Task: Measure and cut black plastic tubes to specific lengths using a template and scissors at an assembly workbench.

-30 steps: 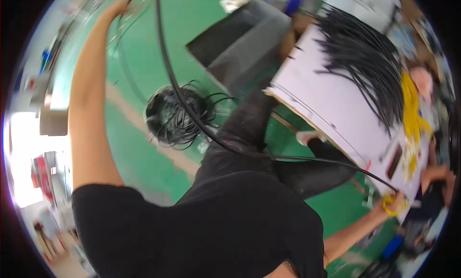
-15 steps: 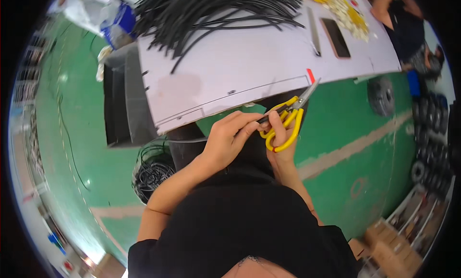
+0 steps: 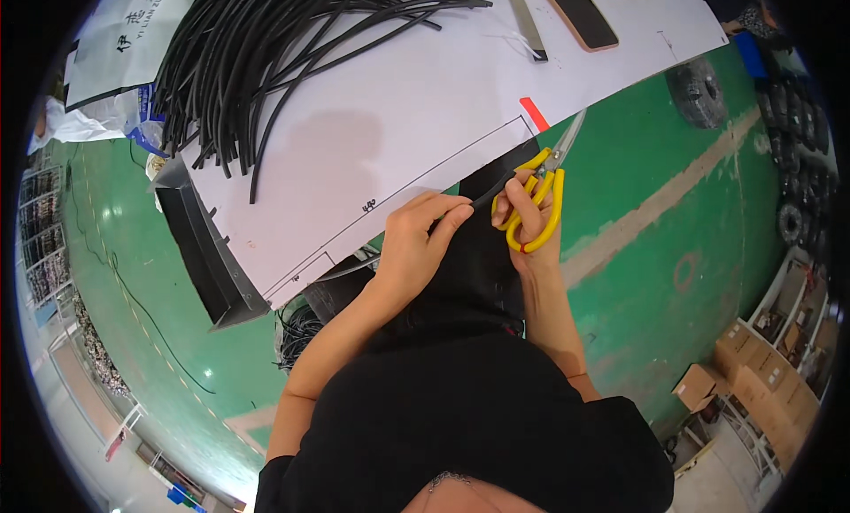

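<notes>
My left hand [image 3: 414,243] is closed, thumb and fingers pinching a thin black tube [image 3: 485,197]. The tube spans the short gap to my right hand [image 3: 529,219], whose thumb presses near its other end. In that same hand are scissors [image 3: 553,172] with yellow handles, their loops around the fingers and the metal blades pointing up and away. Both hands are over my lap, just off the near edge of the white table [image 3: 425,128]. A large heap of similar black tubes [image 3: 239,79] lies on the table's far left part.
A phone [image 3: 580,15] and a flat metal strip [image 3: 526,22] lie at the table's far side. Red tape [image 3: 534,115] marks the near edge beside a drawn line. A dark grey bin [image 3: 197,247] adjoins the left edge. Black coils [image 3: 697,92] stand on the green floor at right.
The view has turned, so the table now slants and the tube heap sits nearer the left. My hands are slightly farther apart, with more of the tube showing between them.
</notes>
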Demonstrator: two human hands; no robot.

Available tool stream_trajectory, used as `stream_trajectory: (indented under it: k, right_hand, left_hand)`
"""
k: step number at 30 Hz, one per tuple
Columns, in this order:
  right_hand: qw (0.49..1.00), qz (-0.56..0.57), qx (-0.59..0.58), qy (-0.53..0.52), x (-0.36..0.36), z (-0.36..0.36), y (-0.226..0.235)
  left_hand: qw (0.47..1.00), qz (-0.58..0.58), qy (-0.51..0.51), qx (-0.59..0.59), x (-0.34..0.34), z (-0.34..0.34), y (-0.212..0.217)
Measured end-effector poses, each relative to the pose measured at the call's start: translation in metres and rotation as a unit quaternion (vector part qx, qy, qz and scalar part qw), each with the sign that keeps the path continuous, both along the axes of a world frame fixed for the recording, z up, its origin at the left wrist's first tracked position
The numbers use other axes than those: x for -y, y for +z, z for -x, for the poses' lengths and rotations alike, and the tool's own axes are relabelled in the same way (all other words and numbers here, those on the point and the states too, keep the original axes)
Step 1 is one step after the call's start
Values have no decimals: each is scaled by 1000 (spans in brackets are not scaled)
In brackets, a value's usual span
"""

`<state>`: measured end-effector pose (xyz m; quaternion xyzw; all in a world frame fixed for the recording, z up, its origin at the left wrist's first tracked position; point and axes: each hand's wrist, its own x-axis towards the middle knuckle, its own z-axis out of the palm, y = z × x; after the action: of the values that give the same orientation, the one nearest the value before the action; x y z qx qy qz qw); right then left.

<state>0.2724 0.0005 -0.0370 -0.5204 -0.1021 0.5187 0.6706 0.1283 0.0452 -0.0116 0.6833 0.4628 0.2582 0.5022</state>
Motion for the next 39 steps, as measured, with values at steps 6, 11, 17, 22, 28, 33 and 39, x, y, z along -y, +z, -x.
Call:
stream_trajectory:
  k: [6,11,17,22,28,33,39]
  right_hand:
    - [998,15,22,54,-4,-13,-3]
    - [999,14,7,-40,-19,-30,-18]
    - [989,59,56,-122,-29,-44,-24]
    - [990,79,72,-95,-36,-34,-15]
    - [986,89,85,-116,-36,-32,-19]
    - [986,91,76,-119,-37,-33,-20]
    - [986,97,73,-114,-38,-35,-18]
  left_hand:
    - [999,14,-32,-1,-8,-3,-6]
    - [999,18,2,-35,-9,21,3]
    - [986,48,46,-153,24,115,11]
    - [978,45,91,-183,52,162,13]
    - [970,29,102,-217,56,165,14]
    - [970,51,117,-206,59,166,12]
    - [968,50,108,-220,58,168,13]
